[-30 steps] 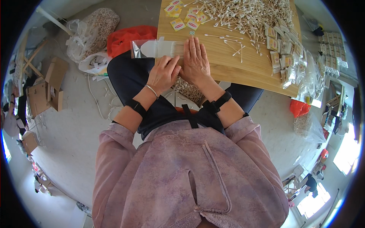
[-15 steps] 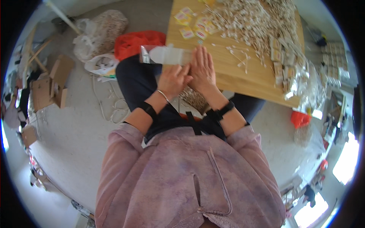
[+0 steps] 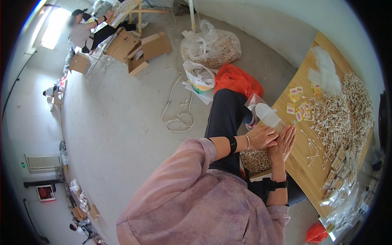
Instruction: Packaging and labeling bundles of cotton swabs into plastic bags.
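A clear plastic packet (image 3: 266, 115) with a white rounded insert and a ribbed, pale part lies at the table's near left edge, its far end sticking out past it. My left hand (image 3: 261, 137) has its fingers bent over the packet's near end, closed on it. Right beside it, my right hand (image 3: 282, 143) is stretched out flat, fingers straight, its inner side against the left fingertips and the packet's end. Below both hands, a box of cotton swabs (image 3: 255, 160) stands at my lap. Small yellow-and-white cards (image 3: 290, 108) lie on the table beyond the packet.
On the wooden table (image 3: 300, 157) are a large heap of cotton swabs (image 3: 341, 118), several filled packs (image 3: 337, 175) and clear bags (image 3: 347, 208). Left of it stand a red plastic bag (image 3: 239, 81), a sack of swabs (image 3: 216, 49), a cable (image 3: 179, 120) and open cartons (image 3: 149, 51). Another person (image 3: 87, 34) works far left.
My view has swung left, so the table and both hands now appear farther right. The hands stay together at the packet; my left fingers lie more over its end.
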Demonstrator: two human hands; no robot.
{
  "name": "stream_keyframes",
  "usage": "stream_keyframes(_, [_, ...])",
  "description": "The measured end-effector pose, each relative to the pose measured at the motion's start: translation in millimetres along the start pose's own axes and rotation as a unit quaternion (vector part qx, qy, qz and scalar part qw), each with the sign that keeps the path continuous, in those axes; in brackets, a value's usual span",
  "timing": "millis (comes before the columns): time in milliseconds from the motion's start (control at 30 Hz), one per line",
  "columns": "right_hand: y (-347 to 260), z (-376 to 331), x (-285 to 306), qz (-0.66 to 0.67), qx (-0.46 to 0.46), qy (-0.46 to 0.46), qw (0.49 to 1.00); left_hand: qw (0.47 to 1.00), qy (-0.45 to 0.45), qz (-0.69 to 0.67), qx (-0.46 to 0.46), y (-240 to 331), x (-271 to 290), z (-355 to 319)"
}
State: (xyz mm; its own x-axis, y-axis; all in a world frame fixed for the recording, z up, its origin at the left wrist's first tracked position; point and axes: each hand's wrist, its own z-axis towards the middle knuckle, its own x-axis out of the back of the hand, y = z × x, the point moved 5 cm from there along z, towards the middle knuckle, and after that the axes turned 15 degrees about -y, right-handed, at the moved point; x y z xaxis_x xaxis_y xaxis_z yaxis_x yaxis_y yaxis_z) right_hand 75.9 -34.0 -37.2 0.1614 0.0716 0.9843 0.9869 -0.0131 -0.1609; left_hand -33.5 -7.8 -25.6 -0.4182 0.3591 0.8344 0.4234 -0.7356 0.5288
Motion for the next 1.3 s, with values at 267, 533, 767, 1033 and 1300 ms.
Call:
stream_keyframes(267, [-6, 11, 9, 0.024, -0.047, -0.075, 0.996, 0.995, 0.016, 0.079, -0.054, -6, 17, 4])
stream_keyframes(533, [-3, 9, 7, 0.039, -0.049, -0.081, 0.995, 0.996, 0.003, 0.071, -0.047, -11, 7, 5])
stream_keyframes(767, [-4, 5, 5, 0.037, -0.051, -0.090, 0.994, 0.997, 0.000, 0.072, -0.028, -3, 13, 2])
stream_keyframes(1033, [-4, 7, 7, 0.053, -0.050, -0.073, 0.995, 0.997, 0.000, 0.074, -0.036, -6, 13, 6])
stream_keyframes(1300, [-4, 7, 6, 0.053, -0.052, -0.074, 0.994, 0.995, 0.001, 0.087, -0.039, -4, 15, 6])
